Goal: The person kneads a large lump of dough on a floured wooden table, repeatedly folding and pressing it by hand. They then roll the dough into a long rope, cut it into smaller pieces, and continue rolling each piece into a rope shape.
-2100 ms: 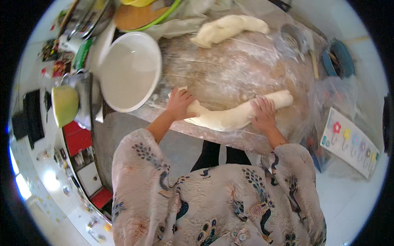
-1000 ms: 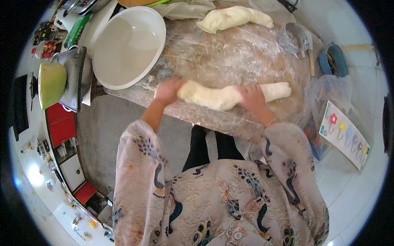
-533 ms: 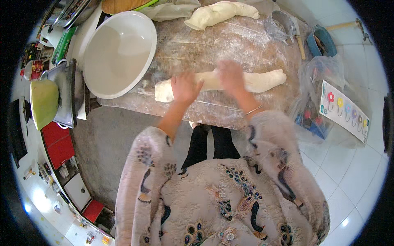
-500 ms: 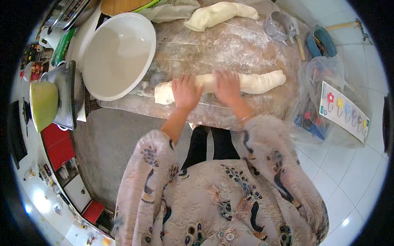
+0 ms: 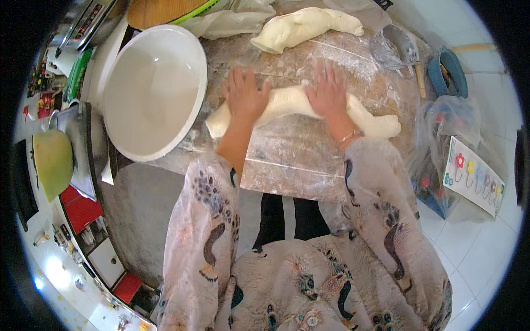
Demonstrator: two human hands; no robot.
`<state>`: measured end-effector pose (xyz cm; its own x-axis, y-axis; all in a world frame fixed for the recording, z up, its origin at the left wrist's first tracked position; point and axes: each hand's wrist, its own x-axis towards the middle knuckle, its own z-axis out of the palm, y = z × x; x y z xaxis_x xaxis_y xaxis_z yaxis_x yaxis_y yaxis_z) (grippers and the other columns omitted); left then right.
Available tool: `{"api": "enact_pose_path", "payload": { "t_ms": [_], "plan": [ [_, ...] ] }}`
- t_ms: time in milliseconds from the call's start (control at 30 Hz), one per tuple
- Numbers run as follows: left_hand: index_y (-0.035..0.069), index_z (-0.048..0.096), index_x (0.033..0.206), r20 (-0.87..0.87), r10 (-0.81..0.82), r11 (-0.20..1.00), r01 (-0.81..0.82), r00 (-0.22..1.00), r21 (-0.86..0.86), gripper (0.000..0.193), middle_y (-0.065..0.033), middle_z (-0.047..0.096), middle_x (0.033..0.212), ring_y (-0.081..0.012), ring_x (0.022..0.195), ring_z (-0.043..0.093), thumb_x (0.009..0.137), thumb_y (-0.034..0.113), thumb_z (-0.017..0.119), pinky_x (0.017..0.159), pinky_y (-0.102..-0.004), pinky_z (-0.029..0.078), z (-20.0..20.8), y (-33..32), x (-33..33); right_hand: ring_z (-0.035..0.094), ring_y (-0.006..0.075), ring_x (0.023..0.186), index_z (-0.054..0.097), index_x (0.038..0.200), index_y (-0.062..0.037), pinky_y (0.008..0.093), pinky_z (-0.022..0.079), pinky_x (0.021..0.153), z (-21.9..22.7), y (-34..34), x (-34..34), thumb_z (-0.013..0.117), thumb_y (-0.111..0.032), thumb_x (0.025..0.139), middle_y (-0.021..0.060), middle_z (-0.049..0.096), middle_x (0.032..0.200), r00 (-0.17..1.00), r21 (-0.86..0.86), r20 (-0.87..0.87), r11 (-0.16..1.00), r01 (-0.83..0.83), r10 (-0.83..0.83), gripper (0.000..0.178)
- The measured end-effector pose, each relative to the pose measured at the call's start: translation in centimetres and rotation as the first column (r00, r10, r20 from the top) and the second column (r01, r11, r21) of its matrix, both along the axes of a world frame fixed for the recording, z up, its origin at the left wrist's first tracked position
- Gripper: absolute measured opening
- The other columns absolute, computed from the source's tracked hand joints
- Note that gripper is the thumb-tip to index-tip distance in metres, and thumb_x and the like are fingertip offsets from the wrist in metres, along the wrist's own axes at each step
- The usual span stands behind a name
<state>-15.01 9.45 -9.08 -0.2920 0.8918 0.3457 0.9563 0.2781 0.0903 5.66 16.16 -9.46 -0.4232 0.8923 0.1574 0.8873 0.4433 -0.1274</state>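
Note:
A long pale roll of dough (image 5: 287,102) lies crosswise on a floured wooden board (image 5: 298,174), its middle bowed away from me. My left hand (image 5: 244,98) presses on it near its left end, palm down, with the fingers stretched past its far side. Farther right, my right hand (image 5: 328,94) rests flat on the same roll, fingers spread and pointing away. Both palms hide parts of the dough, while its two ends show on either side. Behind it, at the far side of the board, sits a second piece of dough (image 5: 306,28).
At the board's left stands a large white basin (image 5: 154,94). A floury metal cup (image 5: 393,48) and a wooden-handled tool (image 5: 419,77) are at the far right. Beyond the right edge are a blue basket (image 5: 441,77), a clear plastic bag (image 5: 428,127) and a card of flower hooks (image 5: 473,176).
Both hands have pushed away from me across the board and moved farther apart, with fingers now extended. The near roll has gone from nearly straight to bowed. The whole view has shifted slightly.

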Motion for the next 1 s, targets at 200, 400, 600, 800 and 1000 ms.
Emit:
{"api": "enact_pose_path", "payload": {
  "t_ms": [200, 400, 600, 800, 1000],
  "plan": [
    [0.008, 0.046, 0.137, 0.438, -0.008, 0.808, 0.264, 0.899, -0.527, 0.059, -0.0191, 0.039, 0.145, -0.0359, 0.137, 0.032, 0.088, 0.038, 0.058, 0.111, -0.0523, 0.026, 4.8, -6.0, 0.3, 0.037, 0.0363, 0.134, 0.046, 0.141, -0.0178, 0.0536, 0.023, 0.113, 1.0, -1.5, 3.9, 0.052, -0.043, 0.091, 0.0155, 0.04, 0.147, 0.938, -0.363, -0.018, 0.872, -0.33, 0.347, 0.057],
    [0.01, 0.04, 0.141, 0.2, -0.331, 0.885, 0.377, 0.922, -0.274, 0.081, -0.0145, 0.044, 0.141, -0.0345, 0.127, 0.044, 0.077, 0.048, 0.07, 0.107, -0.0503, 0.032, 3.3, -17.8, 0.9, 0.038, 0.0368, 0.133, 0.048, 0.139, -0.0168, 0.0527, 0.024, 0.113, 2.5, -11.4, 7.7, 0.057, -0.04, 0.087, 0.0154, 0.041, 0.146, 0.929, -0.194, -0.088, 0.908, -0.371, 0.361, 0.058],
    [0.01, 0.051, 0.13, 0.306, -0.149, 0.849, 0.281, 0.94, -0.448, 0.084, -0.0147, 0.055, 0.128, -0.0335, 0.117, 0.052, 0.065, 0.056, 0.077, 0.1, -0.0492, 0.039, 3.9, -7.0, -0.6, 0.042, 0.0348, 0.13, 0.057, 0.131, -0.0153, 0.0471, 0.033, 0.109, 0.0, -1.7, 4.3, 0.053, -0.028, 0.088, 0.0165, 0.047, 0.14, 0.976, -0.202, -0.076, 0.956, -0.214, 0.202, 0.045],
    [0.008, 0.062, 0.113, 0.571, 0.175, 0.771, 0.249, 0.802, -0.586, 0.067, -0.0134, 0.067, 0.102, -0.031, 0.099, 0.063, 0.066, 0.054, 0.076, 0.09, -0.0435, 0.046, 4.3, -8.6, -1.2, 0.044, 0.0345, 0.129, 0.063, 0.123, -0.0145, 0.0491, 0.03, 0.11, -1.0, -2.2, 5.9, 0.053, -0.032, 0.091, 0.0142, 0.051, 0.138, 0.949, -0.243, -0.034, 0.918, -0.312, 0.314, 0.038],
    [0.009, 0.045, 0.137, 0.347, -0.176, 0.917, 0.282, 0.921, -0.281, 0.076, -0.0156, 0.047, 0.138, -0.0349, 0.13, 0.042, 0.072, 0.037, 0.073, 0.106, -0.0502, 0.033, 3.4, -23.1, 3.0, 0.039, 0.0336, 0.134, 0.061, 0.121, -0.0089, 0.0562, 0.024, 0.111, 0.8, -12.6, 7.0, 0.057, -0.029, 0.086, 0.0128, 0.047, 0.142, 0.965, -0.275, -0.048, 0.925, -0.262, 0.259, 0.041]
  ]
}}
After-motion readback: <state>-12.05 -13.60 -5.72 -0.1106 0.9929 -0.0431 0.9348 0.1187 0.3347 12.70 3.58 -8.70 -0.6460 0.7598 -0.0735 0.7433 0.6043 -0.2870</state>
